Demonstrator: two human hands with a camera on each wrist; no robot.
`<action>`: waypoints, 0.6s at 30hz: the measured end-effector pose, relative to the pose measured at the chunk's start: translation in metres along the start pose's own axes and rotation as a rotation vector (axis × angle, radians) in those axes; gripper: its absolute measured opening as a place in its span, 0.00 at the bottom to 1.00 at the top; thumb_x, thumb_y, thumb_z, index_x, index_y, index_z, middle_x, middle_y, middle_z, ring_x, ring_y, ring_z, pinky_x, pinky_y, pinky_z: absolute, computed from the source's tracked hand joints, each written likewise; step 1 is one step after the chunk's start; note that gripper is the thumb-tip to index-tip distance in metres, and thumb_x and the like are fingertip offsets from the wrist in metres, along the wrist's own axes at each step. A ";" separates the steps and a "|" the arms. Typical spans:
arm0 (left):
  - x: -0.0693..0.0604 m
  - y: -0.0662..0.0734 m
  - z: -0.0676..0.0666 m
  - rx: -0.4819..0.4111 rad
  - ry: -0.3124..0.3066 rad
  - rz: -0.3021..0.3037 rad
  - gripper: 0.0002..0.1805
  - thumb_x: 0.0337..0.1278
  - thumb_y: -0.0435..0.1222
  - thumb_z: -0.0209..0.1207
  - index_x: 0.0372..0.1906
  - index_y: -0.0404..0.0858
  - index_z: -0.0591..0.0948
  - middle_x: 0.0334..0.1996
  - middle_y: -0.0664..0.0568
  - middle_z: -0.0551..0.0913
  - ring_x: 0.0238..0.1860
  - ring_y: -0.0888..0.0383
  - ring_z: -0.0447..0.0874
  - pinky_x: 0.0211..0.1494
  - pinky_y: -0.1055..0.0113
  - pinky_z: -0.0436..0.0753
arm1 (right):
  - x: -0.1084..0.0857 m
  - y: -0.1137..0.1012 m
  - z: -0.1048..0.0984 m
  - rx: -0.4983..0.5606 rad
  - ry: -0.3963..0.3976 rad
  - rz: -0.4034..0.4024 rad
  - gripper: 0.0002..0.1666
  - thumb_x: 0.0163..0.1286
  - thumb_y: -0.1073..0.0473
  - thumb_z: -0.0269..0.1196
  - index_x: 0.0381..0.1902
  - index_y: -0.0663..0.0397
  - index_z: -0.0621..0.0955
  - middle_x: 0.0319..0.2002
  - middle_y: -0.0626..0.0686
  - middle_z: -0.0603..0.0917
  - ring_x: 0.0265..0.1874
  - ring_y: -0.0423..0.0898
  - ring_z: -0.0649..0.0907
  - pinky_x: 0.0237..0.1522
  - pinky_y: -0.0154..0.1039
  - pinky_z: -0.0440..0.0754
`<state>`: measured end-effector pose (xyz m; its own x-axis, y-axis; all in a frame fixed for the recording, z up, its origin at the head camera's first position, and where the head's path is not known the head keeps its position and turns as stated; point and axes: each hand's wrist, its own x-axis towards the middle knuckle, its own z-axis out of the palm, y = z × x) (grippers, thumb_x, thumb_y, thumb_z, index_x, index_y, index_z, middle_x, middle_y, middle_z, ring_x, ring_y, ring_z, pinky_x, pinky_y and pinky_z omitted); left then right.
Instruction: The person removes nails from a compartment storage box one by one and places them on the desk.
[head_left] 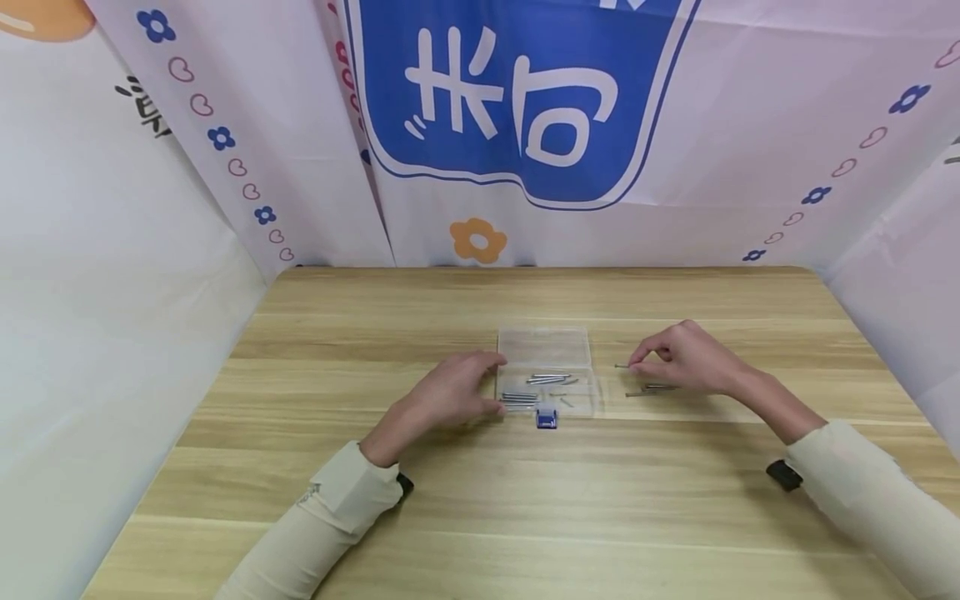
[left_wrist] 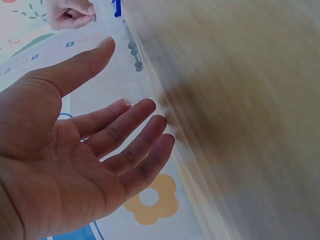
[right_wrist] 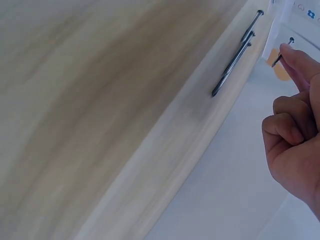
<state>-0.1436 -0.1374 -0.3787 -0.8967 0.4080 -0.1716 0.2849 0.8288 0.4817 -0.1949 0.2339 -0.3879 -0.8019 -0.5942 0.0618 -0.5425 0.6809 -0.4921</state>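
Right hand [head_left: 686,358] pinching nail [head_left: 622,366] finger-to-thumb, axis roughly left-right; open box [head_left: 546,367] sits left. Left hand [head_left: 453,390] way nearer box, fingers loosely spread, nothing held.

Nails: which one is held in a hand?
The nail pinched in the right hand, held above the table; the loose nails lie on the tabletop, and the other nails sit in the open clear box.

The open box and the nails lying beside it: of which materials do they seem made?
The box seems to be smooth clear plastic: the tabletop shows through it. The nails look like steel, grey with a metallic shine; whether bare or plated, I cannot tell.
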 end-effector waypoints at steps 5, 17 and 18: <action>0.000 0.001 0.000 0.011 -0.001 0.001 0.40 0.58 0.42 0.79 0.74 0.36 0.77 0.61 0.47 0.86 0.64 0.49 0.84 0.70 0.51 0.82 | -0.010 0.008 -0.003 -0.016 0.007 0.037 0.04 0.73 0.55 0.73 0.39 0.44 0.94 0.13 0.34 0.55 0.15 0.31 0.52 0.21 0.29 0.56; -0.001 0.000 0.001 0.003 -0.007 -0.014 0.40 0.59 0.42 0.79 0.74 0.37 0.77 0.62 0.48 0.86 0.65 0.50 0.83 0.71 0.51 0.81 | -0.028 0.025 -0.006 -0.037 0.030 0.064 0.05 0.73 0.58 0.72 0.40 0.42 0.94 0.13 0.34 0.56 0.15 0.30 0.53 0.21 0.28 0.57; -0.001 0.001 0.000 0.002 -0.007 -0.014 0.40 0.59 0.42 0.79 0.75 0.37 0.76 0.62 0.48 0.86 0.65 0.50 0.83 0.72 0.51 0.81 | -0.030 0.027 -0.006 -0.039 0.029 0.068 0.06 0.73 0.59 0.72 0.40 0.42 0.94 0.13 0.34 0.57 0.15 0.30 0.53 0.21 0.28 0.57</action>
<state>-0.1428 -0.1370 -0.3788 -0.8981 0.3990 -0.1848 0.2730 0.8354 0.4771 -0.1871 0.2723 -0.3973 -0.8437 -0.5339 0.0549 -0.4955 0.7354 -0.4622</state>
